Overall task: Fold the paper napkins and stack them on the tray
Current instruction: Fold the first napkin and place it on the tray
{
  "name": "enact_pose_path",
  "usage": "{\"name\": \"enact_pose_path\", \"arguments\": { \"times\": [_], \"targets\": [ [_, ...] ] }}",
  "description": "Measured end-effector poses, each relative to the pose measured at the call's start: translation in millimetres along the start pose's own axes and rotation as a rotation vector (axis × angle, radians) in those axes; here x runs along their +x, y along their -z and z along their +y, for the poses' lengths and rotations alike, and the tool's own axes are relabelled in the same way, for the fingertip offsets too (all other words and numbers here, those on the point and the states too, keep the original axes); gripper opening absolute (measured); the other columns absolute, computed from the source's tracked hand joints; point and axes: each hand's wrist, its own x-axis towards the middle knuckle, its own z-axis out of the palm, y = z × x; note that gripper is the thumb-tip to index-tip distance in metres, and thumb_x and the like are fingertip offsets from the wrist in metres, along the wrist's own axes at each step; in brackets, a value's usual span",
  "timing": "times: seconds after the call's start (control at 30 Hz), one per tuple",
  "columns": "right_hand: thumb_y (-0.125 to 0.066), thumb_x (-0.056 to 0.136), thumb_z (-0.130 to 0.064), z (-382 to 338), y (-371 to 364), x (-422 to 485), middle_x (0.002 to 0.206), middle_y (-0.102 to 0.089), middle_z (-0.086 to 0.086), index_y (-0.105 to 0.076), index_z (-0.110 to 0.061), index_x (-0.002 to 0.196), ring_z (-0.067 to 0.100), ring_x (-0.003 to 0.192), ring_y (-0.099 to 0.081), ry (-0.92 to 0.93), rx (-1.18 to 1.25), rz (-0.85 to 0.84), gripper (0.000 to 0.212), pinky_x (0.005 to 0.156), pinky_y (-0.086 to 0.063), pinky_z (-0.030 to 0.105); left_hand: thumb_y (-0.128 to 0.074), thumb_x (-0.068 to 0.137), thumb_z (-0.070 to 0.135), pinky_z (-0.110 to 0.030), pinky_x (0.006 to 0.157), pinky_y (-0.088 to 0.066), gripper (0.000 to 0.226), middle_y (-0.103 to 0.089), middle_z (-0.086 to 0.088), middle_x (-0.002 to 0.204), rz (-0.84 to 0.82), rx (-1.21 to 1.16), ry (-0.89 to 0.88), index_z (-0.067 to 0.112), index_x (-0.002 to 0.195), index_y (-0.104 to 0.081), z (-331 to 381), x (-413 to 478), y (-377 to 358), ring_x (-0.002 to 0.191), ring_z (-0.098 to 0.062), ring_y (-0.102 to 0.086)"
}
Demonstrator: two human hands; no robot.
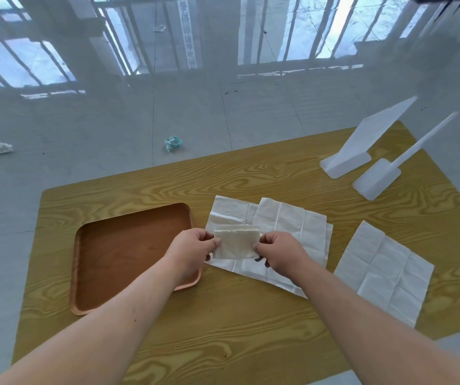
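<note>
Left hand [195, 245] and right hand [277, 250] pinch opposite ends of folded napkin [235, 244], held above 2 overlapping flat napkins [287, 226]. Tray [129, 259] just left.

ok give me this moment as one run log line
phase: fold | left hand: pinches folded napkin | right hand: pinches it too | tray: no napkins | unfolded napkins: flat on table

Bare indoor room: tiled floor [223, 120], barred windows [29, 59], low table [223, 323]
</note>
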Motion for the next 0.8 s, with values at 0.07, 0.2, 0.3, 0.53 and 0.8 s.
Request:
{"name": "enact_pose_path", "arguments": {
  "times": [0.07,0.2,0.3,0.53,0.8],
  "targets": [
    [-0.066,0.091,-0.019,-6.2,-18.8,4.5,0.073,-0.075,0.002,-0.071,-0.011,0.078,0.011,0.053,-0.055,0.017,-0.097,0.008,0.016,0.06,-0.046,0.031,-0.077,0.091,0.036,-0.033,0.061,-0.052,0.017,-0.072,0.007,0.063,0.023,0.087,-0.003,0.024,0.079,-0.078,-14.6,4.7,16.1,0.054,-0.008,-0.058],
    [-0.067,0.089,-0.024,-29.2,-61.0,15.2,0.072,-0.075,0.002,-0.066,-0.016,0.072,0.014,0.06,-0.061,0.061,-0.239,-0.027,0.019,0.063,-0.05,0.033,-0.075,0.087,0.046,-0.031,0.053,-0.047,0.012,-0.067,0.014,0.054,0.069,0.164,0.01,0.039,0.077,-0.074,-40.7,9.4,55.3,0.043,-0.002,-0.052],
    [-0.068,0.088,-0.026,-48.8,-92.9,24.3,0.076,-0.075,0.007,-0.067,-0.013,0.077,0.018,0.063,-0.061,0.089,-0.293,-0.048,0.017,0.065,-0.055,0.038,-0.075,0.084,0.05,-0.032,0.053,-0.048,0.012,-0.066,0.013,0.053,0.111,0.153,0.046,0.043,0.076,-0.072,-59.5,6.5,87.4,0.045,-0.007,-0.054],
    [-0.064,0.089,-0.035,-85.4,-158.5,34.9,0.069,-0.066,-0.003,-0.064,-0.019,0.07,0.017,0.069,-0.063,0.169,-0.462,-0.102,0.024,0.061,-0.05,0.034,-0.073,0.085,0.049,-0.029,0.052,-0.045,0.028,-0.068,0.012,0.057,0.268,0.266,0.101,0.027,0.069,-0.07,-93.9,-2.0,145.3,0.054,-0.01,-0.06],
    [-0.058,0.09,-0.035,-101.1,-201.5,40.1,0.071,-0.065,-0.005,-0.062,-0.021,0.073,0.014,0.068,-0.061,0.248,-0.674,-0.112,0.022,0.052,-0.043,0.031,-0.068,0.09,0.049,-0.03,0.052,-0.038,0.027,-0.068,0.01,0.068,0.319,0.458,0.12,0.029,0.071,-0.066,-114.5,-6.9,172.0,0.066,-0.009,-0.062]
  ]
}}
